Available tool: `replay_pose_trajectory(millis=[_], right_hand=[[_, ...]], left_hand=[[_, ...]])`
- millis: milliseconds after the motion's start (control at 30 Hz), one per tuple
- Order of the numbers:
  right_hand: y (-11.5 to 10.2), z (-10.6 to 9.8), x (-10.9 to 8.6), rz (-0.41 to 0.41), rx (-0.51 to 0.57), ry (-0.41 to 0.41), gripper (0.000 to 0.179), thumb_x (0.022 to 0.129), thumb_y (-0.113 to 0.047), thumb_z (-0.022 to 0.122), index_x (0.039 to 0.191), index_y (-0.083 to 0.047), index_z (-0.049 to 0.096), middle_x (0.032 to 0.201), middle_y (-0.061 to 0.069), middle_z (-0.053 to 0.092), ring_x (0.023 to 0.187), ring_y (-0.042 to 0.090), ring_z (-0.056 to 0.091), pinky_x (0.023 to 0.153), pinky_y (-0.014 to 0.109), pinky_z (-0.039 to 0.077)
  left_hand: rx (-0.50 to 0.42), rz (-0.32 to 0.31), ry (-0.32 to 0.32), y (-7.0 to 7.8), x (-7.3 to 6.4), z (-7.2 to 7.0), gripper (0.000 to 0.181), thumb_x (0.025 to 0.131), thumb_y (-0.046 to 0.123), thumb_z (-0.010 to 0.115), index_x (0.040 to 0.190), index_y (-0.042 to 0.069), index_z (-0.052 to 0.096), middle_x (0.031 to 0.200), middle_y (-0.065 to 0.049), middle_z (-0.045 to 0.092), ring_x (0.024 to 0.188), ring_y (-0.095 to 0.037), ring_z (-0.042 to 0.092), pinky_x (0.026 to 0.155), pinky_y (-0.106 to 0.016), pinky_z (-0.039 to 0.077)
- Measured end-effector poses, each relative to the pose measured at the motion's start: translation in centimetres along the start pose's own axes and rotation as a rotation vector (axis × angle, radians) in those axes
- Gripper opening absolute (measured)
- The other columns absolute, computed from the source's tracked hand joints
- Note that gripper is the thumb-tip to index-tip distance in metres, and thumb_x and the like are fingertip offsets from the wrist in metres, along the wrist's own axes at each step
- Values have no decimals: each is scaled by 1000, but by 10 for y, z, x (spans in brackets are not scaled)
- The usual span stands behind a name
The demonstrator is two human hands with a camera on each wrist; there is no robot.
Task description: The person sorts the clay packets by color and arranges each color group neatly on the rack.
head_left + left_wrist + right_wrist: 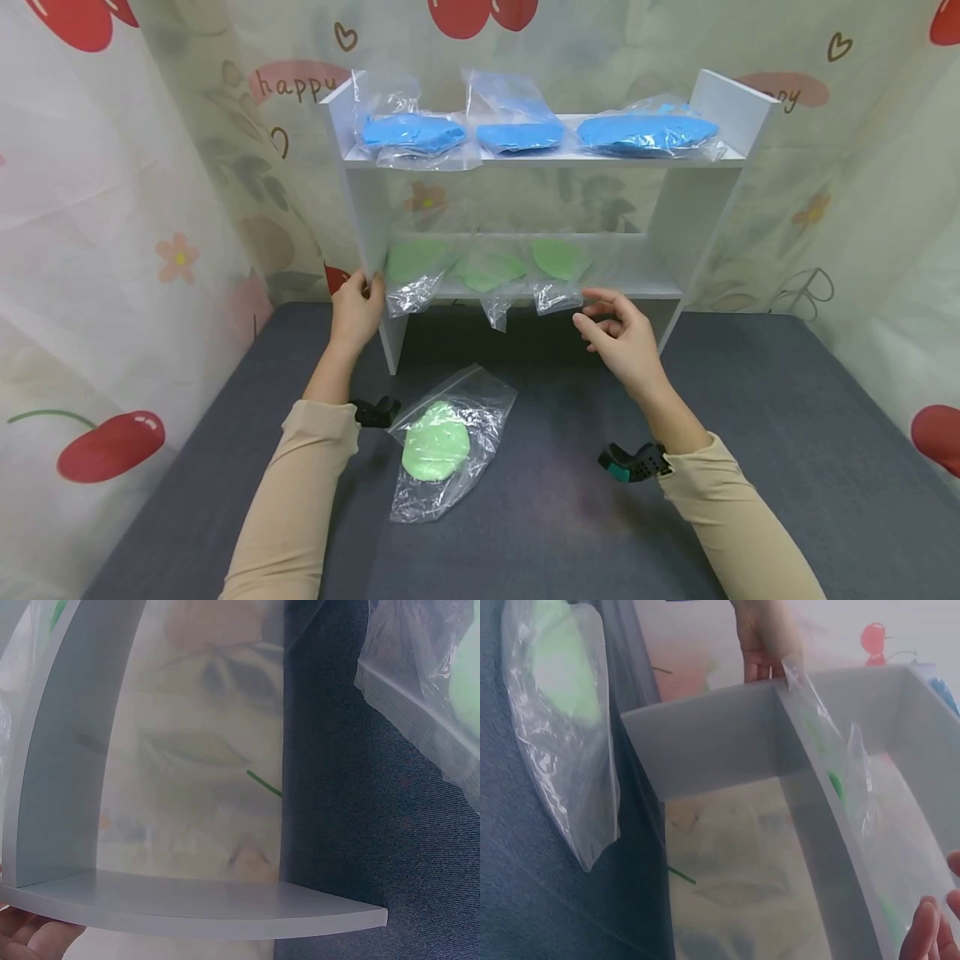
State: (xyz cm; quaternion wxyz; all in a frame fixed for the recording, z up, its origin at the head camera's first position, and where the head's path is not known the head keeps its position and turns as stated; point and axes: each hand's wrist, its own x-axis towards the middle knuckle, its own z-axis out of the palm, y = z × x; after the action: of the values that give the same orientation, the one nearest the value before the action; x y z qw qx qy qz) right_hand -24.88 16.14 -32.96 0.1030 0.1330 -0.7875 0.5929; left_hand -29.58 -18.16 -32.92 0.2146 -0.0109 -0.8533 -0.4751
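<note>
A white two-tier shelf [663,287] stands on the dark table. My left hand [357,310] grips the edge of its left side panel [225,927] at the height of the lower board. My right hand [618,337] hovers before the lower board's right part, thumb and fingers apart with nothing between them. Its fingertips are right by the corner of a clear bag with a green piece [558,260]. Two more bagged green pieces [491,271] lie to the left on that board, their bag ends hanging over the front. Another clear zip bag with a light green round piece [435,442] lies flat on the table.
Three clear bags with blue contents [520,136] sit on the upper board. A printed cloth [187,150] hangs behind and at both sides. A thin cable [813,287] is at the back right. Black bands [633,462] are on both wrists.
</note>
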Motion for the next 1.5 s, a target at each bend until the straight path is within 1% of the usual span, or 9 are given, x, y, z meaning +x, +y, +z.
replay_pose_trajectory(millis=[233, 500, 633, 800, 967, 1100, 1233, 1333, 1500], right_hand=[[-1, 4, -10, -7, -5, -61, 40, 91, -18, 60, 128, -6, 51, 100, -2, 50, 70, 1, 58, 65, 21, 51], [4, 13, -20, -27, -37, -126, 33, 91, -14, 60, 122, -6, 54, 107, 11, 53, 72, 1, 59, 66, 23, 52], [8, 18, -23, -48, -40, -151, 32, 90, -12, 61, 121, -4, 55, 105, 13, 55, 70, 1, 59, 64, 23, 52], [14, 25, -27, -62, -40, -195, 29, 89, -11, 61, 118, -4, 57, 101, 14, 56, 71, 1, 61, 64, 24, 52], [19, 33, -30, -57, -39, -243, 30, 89, -12, 62, 118, -5, 58, 102, 15, 57, 72, 1, 61, 65, 26, 53], [23, 39, -32, -41, -39, -280, 29, 89, -13, 62, 118, -6, 58, 101, 15, 58, 72, 3, 61, 66, 31, 54], [28, 45, -33, -29, -48, -309, 28, 89, -14, 62, 116, -8, 59, 98, 14, 59, 70, 5, 61, 67, 33, 54], [33, 51, -34, -33, -51, -336, 28, 89, -14, 62, 116, -7, 59, 96, 13, 60, 70, 7, 61, 66, 30, 53], [40, 60, -34, -38, -39, -387, 28, 89, -13, 63, 115, -4, 59, 96, 16, 61, 75, 16, 62, 64, 25, 51]], left_hand=[[-6, -11, -4, 1, 0, -1, 31, 98, 21, 41, 106, -4, 57, 118, -26, 61, 115, -36, 58, 88, -49, 51], [-4, -5, 2, -1, 0, 0, 33, 98, 20, 40, 109, -6, 57, 119, -27, 61, 115, -37, 57, 88, -49, 51], [-3, -3, 2, -1, 0, 0, 34, 98, 20, 39, 112, -5, 57, 119, -27, 60, 115, -37, 57, 89, -49, 51], [-3, -1, 4, 0, -1, -1, 33, 98, 21, 40, 110, -5, 58, 118, -26, 61, 114, -37, 58, 87, -49, 51], [3, 2, 8, 0, -1, 0, 33, 98, 21, 41, 108, -5, 58, 117, -26, 62, 113, -37, 59, 87, -49, 51], [0, -6, 4, -1, 0, 0, 32, 98, 22, 42, 107, -4, 58, 117, -26, 62, 114, -37, 58, 88, -48, 51], [1, -4, 1, -2, 1, 0, 33, 98, 22, 41, 109, -5, 58, 118, -26, 61, 115, -37, 58, 88, -49, 51], [6, 3, 4, -1, 0, 1, 33, 98, 21, 40, 108, -6, 57, 117, -26, 61, 114, -37, 58, 88, -49, 51], [7, 1, 6, -2, 0, 1, 32, 98, 21, 40, 103, -5, 57, 117, -26, 62, 114, -37, 58, 88, -49, 51]])
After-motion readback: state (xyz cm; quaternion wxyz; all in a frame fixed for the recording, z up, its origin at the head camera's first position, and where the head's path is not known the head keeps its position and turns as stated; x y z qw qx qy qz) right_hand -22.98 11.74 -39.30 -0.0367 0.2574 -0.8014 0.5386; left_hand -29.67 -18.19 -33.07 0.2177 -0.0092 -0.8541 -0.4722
